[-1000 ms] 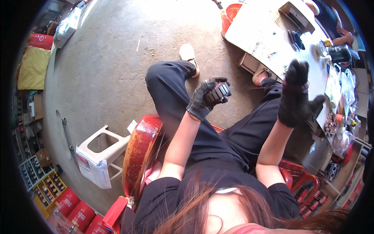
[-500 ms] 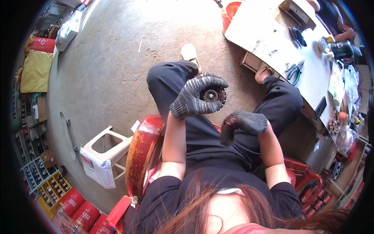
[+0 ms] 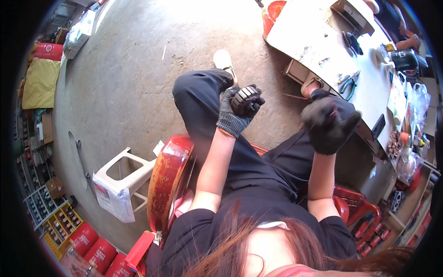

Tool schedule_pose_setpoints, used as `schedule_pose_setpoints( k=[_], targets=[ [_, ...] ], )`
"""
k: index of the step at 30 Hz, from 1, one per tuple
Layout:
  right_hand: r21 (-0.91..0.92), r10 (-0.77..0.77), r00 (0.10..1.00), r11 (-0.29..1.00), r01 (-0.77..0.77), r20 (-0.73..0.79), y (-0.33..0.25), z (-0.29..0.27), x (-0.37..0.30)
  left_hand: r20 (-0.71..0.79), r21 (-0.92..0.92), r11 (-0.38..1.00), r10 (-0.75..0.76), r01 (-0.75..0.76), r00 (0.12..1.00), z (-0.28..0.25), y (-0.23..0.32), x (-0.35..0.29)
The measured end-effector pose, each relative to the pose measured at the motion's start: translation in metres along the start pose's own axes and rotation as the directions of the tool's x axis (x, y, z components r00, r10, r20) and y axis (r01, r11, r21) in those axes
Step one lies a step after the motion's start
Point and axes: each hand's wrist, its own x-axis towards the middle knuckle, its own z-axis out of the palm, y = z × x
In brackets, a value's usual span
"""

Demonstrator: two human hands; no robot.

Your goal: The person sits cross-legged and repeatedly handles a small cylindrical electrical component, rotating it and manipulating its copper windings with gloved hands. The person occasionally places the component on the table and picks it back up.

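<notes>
In front of my left knee, my gloved left hand [image 3: 229,112] is closed around a dark, round metal rotor [image 3: 245,100]. Its slotted side and a stubby centre shaft show past the glove, while the fingers hide the rest. My right hand [image 3: 327,123], in a dark grey glove, hangs above my right thigh, beside the edge of the white table [image 3: 307,54]. Its thumb sticks out to the right; the other fingers are smeared by motion. A reddish patch shows on this glove, and I cannot make out whether anything is in it.
On the table lie pliers [image 3: 351,85], a black cup [image 3: 404,60] and clear plastic bags [image 3: 419,99]. A white stool [image 3: 122,187] stands left of my red wooden chair [image 3: 170,177]. Red cans [image 3: 100,254] and parts bins line the left. Another person's hand [image 3: 410,42] shows at far right.
My left hand has turned the rotor, so its slotted side shows instead of its toothed face. My right hand has swung right and farther away, turning over.
</notes>
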Motion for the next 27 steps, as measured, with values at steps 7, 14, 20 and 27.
schedule_pose_setpoints(
  k=[7,14,20,27],
  targets=[
    [-0.209,-0.444,0.882,0.888,0.409,-0.159,-0.011,0.032,0.076,0.160,0.862,0.492,-0.031,-0.124,0.987,0.038,-0.013,-0.024],
    [-0.969,0.412,0.908,-0.245,0.032,-0.075,0.012,-0.006,0.058,0.657,0.696,-0.514,0.175,-0.501,0.733,0.075,-0.012,-0.047],
    [-0.795,0.706,0.544,-0.045,-0.605,-0.453,0.030,0.039,0.052,0.663,0.578,-0.639,0.006,-0.507,0.749,0.079,-0.006,-0.063],
    [-0.768,0.664,0.448,-0.315,-0.558,-0.598,0.027,0.061,0.062,0.649,0.566,-0.662,-0.011,-0.492,0.761,0.080,-0.010,-0.065]
  ],
)
